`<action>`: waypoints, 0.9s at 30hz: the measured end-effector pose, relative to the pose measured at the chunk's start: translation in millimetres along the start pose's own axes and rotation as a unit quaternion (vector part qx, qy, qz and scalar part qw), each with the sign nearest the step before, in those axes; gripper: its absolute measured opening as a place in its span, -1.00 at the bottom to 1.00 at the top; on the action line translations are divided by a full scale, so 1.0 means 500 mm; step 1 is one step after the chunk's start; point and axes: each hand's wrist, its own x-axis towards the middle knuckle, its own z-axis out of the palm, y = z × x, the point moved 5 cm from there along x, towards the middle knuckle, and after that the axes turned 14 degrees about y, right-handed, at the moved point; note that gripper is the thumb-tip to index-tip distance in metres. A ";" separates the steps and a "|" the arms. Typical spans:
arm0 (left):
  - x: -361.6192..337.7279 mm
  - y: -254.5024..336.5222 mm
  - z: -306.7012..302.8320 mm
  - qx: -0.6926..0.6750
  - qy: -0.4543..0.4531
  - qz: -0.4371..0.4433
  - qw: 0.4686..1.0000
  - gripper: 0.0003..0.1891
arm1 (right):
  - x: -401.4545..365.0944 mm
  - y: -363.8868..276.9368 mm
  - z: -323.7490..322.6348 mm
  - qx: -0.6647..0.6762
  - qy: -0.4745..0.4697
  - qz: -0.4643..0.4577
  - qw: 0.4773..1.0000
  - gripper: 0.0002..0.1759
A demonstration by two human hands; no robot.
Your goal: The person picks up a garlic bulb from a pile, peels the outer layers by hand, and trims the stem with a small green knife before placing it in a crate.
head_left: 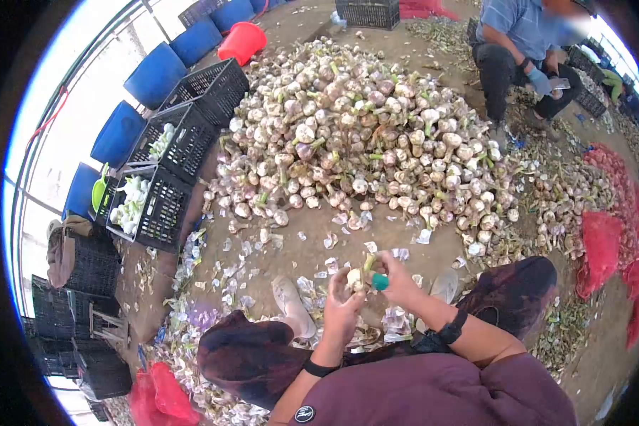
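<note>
My left hand [342, 304] is closed around a pale garlic bulb [354, 279], held low over the ground between my knees. The bulb's green stem [369, 263] points up and away from me. From the right, my right hand [399, 285] closes in on that stem, its fingers bent against it. A bright green piece [380, 282] shows at the right thumb; I cannot tell whether it is a wrap or part of a tool. Beyond my hands rises a large heap of garlic bulbs [362, 121] with cut stems.
Black crates [165, 213] with peeled white garlic [131, 202] stand at left, near blue barrels [117, 131] and a red bucket [243, 44]. Loose skins litter the ground around my shoes [291, 305]. Red mesh bags [600, 248] lie at right. Another person [525, 64] sits at back right.
</note>
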 end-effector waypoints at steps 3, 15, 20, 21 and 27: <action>-0.019 0.042 0.003 0.189 -0.009 0.229 0.955 -0.36 | -0.027 -0.025 0.015 0.079 -0.052 0.212 0.973 -0.72; -0.051 0.044 -0.023 0.067 -0.035 0.126 0.989 -0.47 | -0.045 -0.066 0.020 0.001 -0.096 0.135 0.986 -0.80; -0.055 0.054 -0.019 0.069 -0.059 0.104 0.990 -0.47 | -0.034 -0.064 0.006 -0.054 -0.114 0.060 0.990 -0.75; -0.055 0.054 -0.018 0.061 -0.062 0.110 0.990 -0.47 | -0.029 -0.057 0.004 -0.056 -0.117 0.056 0.990 -0.73; -0.056 0.067 -0.001 0.209 -0.048 0.224 0.951 -0.47 | -0.026 -0.014 0.000 -0.107 -0.054 0.061 0.991 -0.61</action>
